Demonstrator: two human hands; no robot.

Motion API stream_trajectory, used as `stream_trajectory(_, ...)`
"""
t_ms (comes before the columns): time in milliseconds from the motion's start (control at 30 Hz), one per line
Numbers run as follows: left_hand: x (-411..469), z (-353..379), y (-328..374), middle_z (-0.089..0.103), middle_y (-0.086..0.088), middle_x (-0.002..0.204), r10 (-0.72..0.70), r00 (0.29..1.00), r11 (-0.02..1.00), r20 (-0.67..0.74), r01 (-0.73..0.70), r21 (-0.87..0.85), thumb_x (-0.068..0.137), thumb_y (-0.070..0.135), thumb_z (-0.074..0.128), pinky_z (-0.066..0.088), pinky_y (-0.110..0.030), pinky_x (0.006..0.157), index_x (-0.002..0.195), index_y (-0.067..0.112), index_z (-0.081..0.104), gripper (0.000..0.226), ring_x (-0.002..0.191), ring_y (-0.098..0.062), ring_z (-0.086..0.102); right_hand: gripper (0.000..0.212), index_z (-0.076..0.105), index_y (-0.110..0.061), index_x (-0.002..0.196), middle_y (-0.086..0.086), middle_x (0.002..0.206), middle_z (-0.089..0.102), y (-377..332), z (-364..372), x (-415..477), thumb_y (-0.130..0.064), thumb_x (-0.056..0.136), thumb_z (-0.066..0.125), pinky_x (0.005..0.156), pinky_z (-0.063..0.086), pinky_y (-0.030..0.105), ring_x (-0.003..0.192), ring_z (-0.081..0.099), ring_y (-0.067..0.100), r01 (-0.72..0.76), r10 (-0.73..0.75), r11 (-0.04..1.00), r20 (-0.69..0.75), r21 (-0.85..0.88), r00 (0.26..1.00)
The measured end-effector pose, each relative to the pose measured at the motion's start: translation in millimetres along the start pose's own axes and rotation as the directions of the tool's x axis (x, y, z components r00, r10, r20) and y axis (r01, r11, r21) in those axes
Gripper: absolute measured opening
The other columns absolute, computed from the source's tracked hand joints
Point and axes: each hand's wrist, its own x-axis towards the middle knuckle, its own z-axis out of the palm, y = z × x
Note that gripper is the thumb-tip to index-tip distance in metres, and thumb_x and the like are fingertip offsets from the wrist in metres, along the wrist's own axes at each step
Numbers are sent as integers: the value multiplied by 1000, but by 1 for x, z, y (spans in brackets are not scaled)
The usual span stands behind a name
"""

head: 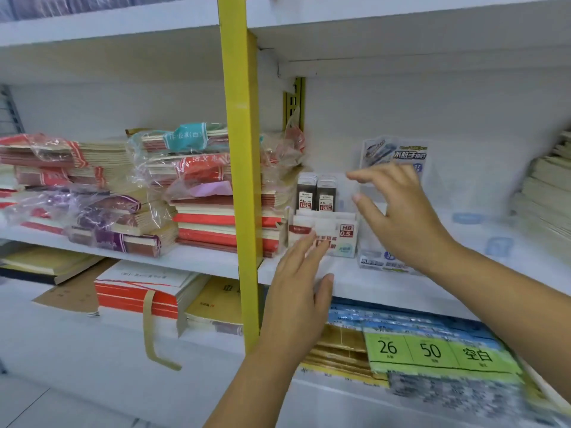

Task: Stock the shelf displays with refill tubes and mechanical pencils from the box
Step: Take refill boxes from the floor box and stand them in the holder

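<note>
Both hands are spread, holding nothing: left hand (297, 281) at 6 o'clock of the display box (346, 234), right hand (401, 217) at 3 o'clock. Refill tubes (315, 195) stand in its back rows; steady the box first, I think.

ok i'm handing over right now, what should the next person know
Left hand: open, fingers at the front of the HB 0.5 display box.
Right hand: open, empty, above the clear display beside it.
Done: two rows of refill tubes stand in that box.
To do: likely the clear display; its contents are too blurred to tell. Supply box and pencils not in view.
</note>
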Motion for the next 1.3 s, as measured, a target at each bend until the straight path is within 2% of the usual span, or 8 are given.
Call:
stream_trajectory(133, -47, -2, 18, 58, 2, 128, 44, 999, 997, -8, -43, 71, 95, 23, 60, 32, -17, 102, 133, 19, 58, 38, 119, -14, 49, 20, 63, -22, 110, -22, 97, 56, -26, -9, -96, -27, 96, 50, 83, 37, 11, 95, 50, 3, 24, -11, 965, -50, 263, 999)
stream_trajectory(300, -144, 22, 5, 59, -3, 122, -13, 954, 996, 299, -13, 85, 95, 24, 55, 43, -29, 93, 129, 19, 59, 35, 111, -21, 52, 14, 63, -30, 105, -15, 100, 61, -23, 41, -232, -23, 98, 53, 71, 44, 14, 88, 57, 2, -497, 337, 772, 408, 396, 848)
stream_trajectory(500, -289, 57, -45, 45, -1, 144, -533, 545, 811, 647, 547, 208, 100, 30, 57, 43, -34, 104, 145, 21, 43, 48, 128, -20, 51, 16, 62, -24, 109, -5, 109, 63, 6, 115, -377, -17, 96, 56, 84, 45, 18, 104, 60, 12, -883, 589, 459, 711, 97, 384)
stream_trajectory(667, -341, 82, -57, 39, -2, 153, -640, 237, 613, 731, 732, 299, 101, 36, 55, 39, -28, 109, 152, 19, 32, 59, 134, -16, 47, 51, 52, -17, 134, 3, 140, 50, 30, 148, -434, -22, 87, 70, 108, 34, 30, 130, 44, 19, -850, 569, 498, 804, -171, 171)
stream_trajectory(833, -352, 100, -66, 48, -2, 150, -659, 135, 498, 740, 816, 294, 102, 34, 53, 43, -31, 106, 153, 21, 34, 57, 128, -16, 53, 87, 34, -29, 147, 2, 152, 31, 50, 172, -451, -32, 74, 81, 115, 25, 39, 138, 24, 29, -740, 432, 592, 901, -320, -44)
stream_trajectory(933, -353, 102, -67, 57, 1, 142, -650, 116, 452, 751, 853, 260, 102, 31, 53, 43, -21, 97, 150, 24, 40, 50, 120, -12, 58, 83, 37, -32, 145, 3, 144, 40, 59, 184, -455, -36, 74, 80, 107, 32, 36, 131, 32, 27, -592, 345, 744, 937, -310, -57)
stream_trajectory(1100, -350, 102, -69, 63, 4, 132, -638, 120, 423, 761, 880, 216, 102, 22, 55, 39, -3, 83, 144, 23, 50, 42, 117, -10, 61, 52, 59, -29, 123, 0, 115, 58, 61, 197, -461, -45, 76, 76, 84, 39, 30, 108, 49, 22, -473, 236, 865, 968, -169, 87)
stream_trajectory(1300, -351, 101, -67, 63, 4, 133, -643, 109, 382, 758, 904, 194, 102, 23, 55, 39, -3, 85, 145, 23, 49, 43, 117, -8, 60, 39, 66, -28, 111, -11, 97, 52, 65, 198, -464, -45, 77, 75, 73, 36, 26, 95, 51, 13, -531, 207, 841, 969, -107, 132)
